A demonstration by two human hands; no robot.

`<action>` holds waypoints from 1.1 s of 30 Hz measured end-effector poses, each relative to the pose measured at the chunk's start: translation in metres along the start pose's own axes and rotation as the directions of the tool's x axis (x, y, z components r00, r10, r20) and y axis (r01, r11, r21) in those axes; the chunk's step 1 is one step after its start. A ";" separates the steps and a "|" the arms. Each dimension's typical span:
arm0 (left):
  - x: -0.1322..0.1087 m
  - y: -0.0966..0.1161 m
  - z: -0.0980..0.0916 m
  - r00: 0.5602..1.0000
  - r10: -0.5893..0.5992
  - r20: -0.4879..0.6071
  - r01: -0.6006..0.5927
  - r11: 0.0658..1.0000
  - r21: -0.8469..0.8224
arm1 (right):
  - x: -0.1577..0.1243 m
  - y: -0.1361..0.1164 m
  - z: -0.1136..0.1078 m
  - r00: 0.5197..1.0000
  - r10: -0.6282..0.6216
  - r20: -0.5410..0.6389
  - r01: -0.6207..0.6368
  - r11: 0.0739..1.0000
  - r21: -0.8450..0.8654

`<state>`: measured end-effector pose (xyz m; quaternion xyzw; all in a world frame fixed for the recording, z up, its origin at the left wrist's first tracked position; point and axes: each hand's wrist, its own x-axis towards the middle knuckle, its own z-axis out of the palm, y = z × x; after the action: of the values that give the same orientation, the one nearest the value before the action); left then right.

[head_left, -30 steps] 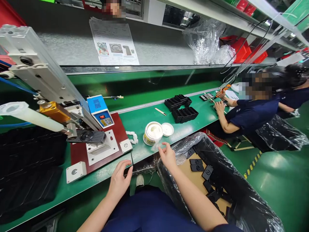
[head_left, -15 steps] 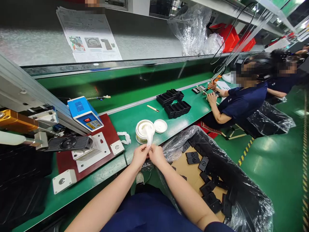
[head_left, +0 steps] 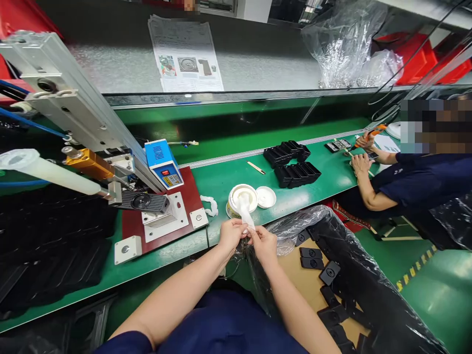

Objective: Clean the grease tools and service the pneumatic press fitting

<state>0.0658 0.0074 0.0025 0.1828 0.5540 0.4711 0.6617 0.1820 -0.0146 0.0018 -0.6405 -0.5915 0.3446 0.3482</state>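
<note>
Both hands pinch the lower end of a limp, twisted white cloth [head_left: 245, 211] in front of my body. My left hand [head_left: 231, 235] holds it from the left, fingers closed. On the other side my right hand [head_left: 265, 242] grips it close by, fingertips nearly meeting those of the left. The cloth's upper part hangs over the near rim of a round white tub [head_left: 230, 209] that stands open, pale inside. Its white lid [head_left: 266, 197] lies beside it on the right. What lies between the fingertips is partly hidden.
To the left stands a press fixture with a black speaker part [head_left: 142, 200] and a blue box [head_left: 162, 160]. Black trays [head_left: 297, 173] sit on the green bench [head_left: 206, 172]. A plastic-lined bin [head_left: 295, 221] holds black parts. A co-worker works at the right.
My view has swung left, showing more of the press. Both hands still hold the cloth; its lower end now lies more spread between the fingers.
</note>
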 end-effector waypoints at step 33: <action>-0.001 0.003 0.034 0.989 -0.142 -0.035 0.138 0.985 -0.099 | -0.037 0.007 -0.017 0.998 -0.022 -0.052 0.026 0.996 0.080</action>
<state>0.0950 0.0175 0.0161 0.1013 0.5560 0.4533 0.6893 0.1982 -0.0530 0.0058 -0.6273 -0.5755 0.3474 0.3932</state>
